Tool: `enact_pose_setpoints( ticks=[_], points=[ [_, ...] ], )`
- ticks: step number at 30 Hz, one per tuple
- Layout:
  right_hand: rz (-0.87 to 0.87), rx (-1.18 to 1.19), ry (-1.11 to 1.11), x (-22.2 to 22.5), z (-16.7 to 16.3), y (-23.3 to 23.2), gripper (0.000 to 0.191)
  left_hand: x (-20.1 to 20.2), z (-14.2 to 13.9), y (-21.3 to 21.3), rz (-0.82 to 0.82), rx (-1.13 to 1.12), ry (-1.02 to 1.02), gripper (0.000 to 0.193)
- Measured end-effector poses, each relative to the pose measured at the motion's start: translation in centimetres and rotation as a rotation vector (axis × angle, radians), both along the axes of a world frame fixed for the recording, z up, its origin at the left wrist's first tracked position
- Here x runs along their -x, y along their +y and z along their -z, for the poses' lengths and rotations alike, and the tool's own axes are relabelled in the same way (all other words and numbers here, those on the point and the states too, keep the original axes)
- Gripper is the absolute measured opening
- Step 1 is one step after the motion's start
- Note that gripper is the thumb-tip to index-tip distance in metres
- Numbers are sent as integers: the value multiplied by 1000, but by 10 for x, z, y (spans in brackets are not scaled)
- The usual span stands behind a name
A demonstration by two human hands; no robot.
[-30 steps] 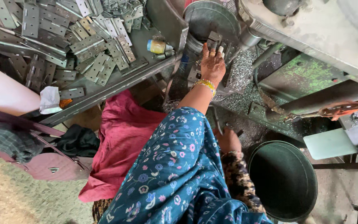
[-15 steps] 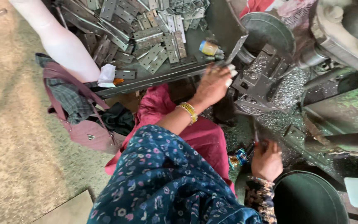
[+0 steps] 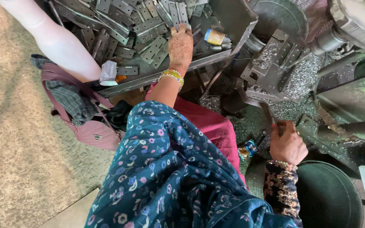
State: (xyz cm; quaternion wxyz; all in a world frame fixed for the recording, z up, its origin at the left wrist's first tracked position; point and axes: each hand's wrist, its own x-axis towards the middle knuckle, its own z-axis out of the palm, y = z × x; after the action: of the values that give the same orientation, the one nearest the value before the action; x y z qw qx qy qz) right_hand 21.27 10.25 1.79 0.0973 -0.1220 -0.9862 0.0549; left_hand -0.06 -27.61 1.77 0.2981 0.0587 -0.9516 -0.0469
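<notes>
Head view: seen from above, both hands reach away from a blue floral sleeve at the lower centre of the frame.
Left hand (image 3: 180, 44): stretched toward the upper centre, palm down, fingers spread flat on a heap of grey perforated metal hinge plates (image 3: 148, 38); whether a plate is pinched under the fingers cannot be told.
Right hand (image 3: 287, 145): at the lower right, curled closed round a thin dark metal lever handle (image 3: 271, 116) that rises toward the machine.
Key relation: the plates lie directly beneath and to the upper left of the left hand, most with their long axes running diagonally; the left hand is touching them, the right hand is well apart.
Tray: the plates fill a shallow dark metal tray (image 3: 165, 75) set slantwise across the upper left and centre.
Beside the left hand: a small yellow and blue tube-like container (image 3: 214, 37) lies just to its right on the tray.
Machine: a grey metal press (image 3: 275, 63) covered in shiny metal shavings occupies the upper right.
Lower right: a round dark green metal bucket (image 3: 328, 198) stands near the right hand.
Left side: a maroon cloth bag (image 3: 87, 126) rests on the floor below the tray, and another person's bare arm (image 3: 51, 38) crosses the upper left.
</notes>
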Motion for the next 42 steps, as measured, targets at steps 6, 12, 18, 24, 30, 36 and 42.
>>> enact_pose_setpoints(
  ticks=[6, 12, 18, 24, 30, 36, 42],
  points=[
    [-101, 107, -176, 14, -7, 9, 49, 1, 6, 1, 108, -387, 85, 35],
    [-218, 319, 111, 2, -18, -1, 41, -33, 47, 111, 476, -1409, -193, 35],
    [-303, 363, 287, -9, -20, 1, 66, -129, 70, 269, 684, -1812, -602, 60],
    [-352, 940, 257, -4, -11, 21, 68, -142, 70, 297, 926, -1717, -699, 57],
    [-415, 1278, 190, 4, 2, 29, 61, -136, 67, 283, 920, -1607, -676, 46],
    [-365, 1411, 245, 3, 9, 30, 53, -138, 54, 279, 1030, -1633, -834, 46],
    [-439, 1347, 266, 4, 16, 37, 50, -131, 48, 271, 1098, -1495, -808, 44]
  ],
)
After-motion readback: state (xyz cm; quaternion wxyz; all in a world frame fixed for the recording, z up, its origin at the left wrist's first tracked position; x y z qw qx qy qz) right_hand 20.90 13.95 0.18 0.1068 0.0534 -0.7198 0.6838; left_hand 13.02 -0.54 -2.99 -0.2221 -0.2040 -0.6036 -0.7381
